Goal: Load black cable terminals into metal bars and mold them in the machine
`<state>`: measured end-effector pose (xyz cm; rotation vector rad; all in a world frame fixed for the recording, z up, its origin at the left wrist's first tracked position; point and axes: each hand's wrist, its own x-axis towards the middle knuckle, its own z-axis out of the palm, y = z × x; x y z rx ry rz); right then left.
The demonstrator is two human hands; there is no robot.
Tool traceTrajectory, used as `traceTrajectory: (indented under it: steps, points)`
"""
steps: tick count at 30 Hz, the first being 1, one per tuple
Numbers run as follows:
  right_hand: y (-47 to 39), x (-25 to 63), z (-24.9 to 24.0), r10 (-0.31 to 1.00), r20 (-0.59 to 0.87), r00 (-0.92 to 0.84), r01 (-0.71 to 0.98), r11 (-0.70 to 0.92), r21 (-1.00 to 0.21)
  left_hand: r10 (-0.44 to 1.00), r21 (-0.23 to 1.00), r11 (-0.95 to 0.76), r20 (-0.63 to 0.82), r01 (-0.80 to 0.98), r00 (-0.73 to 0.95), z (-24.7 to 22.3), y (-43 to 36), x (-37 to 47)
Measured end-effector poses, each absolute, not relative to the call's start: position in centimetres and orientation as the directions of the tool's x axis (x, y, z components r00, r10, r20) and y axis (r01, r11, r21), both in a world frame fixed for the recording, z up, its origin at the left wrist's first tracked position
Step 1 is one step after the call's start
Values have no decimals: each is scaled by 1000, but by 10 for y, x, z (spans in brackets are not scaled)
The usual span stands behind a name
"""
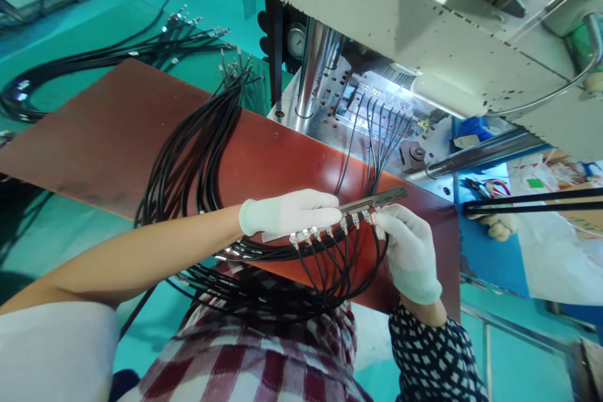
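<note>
My left hand (301, 212), in a white glove, grips a long flat metal strip (377, 200) from above, its fingers lying along the strip. A row of several metal cable connectors (330, 232) sits along the strip's near edge, with black cables (325, 264) looping down from them. At the strip's right end my right hand (405, 235), also gloved, is closed with thumb and fingertips on a black cable just by its connector. The fingertips partly hide that connector.
A reddish-brown board (282, 151) lies under my hands, with a bundle of black cables (198, 151) across it. Beyond stands a press with steel columns (313, 69) and a lit metal mould (372, 103), cables running out of it. Pliers (490, 187) lie on the right.
</note>
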<state>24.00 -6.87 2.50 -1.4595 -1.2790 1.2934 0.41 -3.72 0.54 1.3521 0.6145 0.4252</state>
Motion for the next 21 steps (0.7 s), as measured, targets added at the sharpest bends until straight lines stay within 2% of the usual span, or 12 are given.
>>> traceTrajectory:
  steps: [9,15,18,21]
  points:
    - [-69,242,24,983,-179,-46,168,-169,-971,612,992,117,-113,53,783,4,-37,4]
    - [-69,237,24,991,-135,-8,304,-127,-944,698,928,-230,-51,292,714,7,-40,2]
    - [-70,237,22,994,-106,28,377,-109,-920,715,903,-249,-71,349,696,7,-40,2]
    - [-76,242,23,998,-68,-13,504,-52,-862,719,912,-229,-77,341,690,8,-41,3]
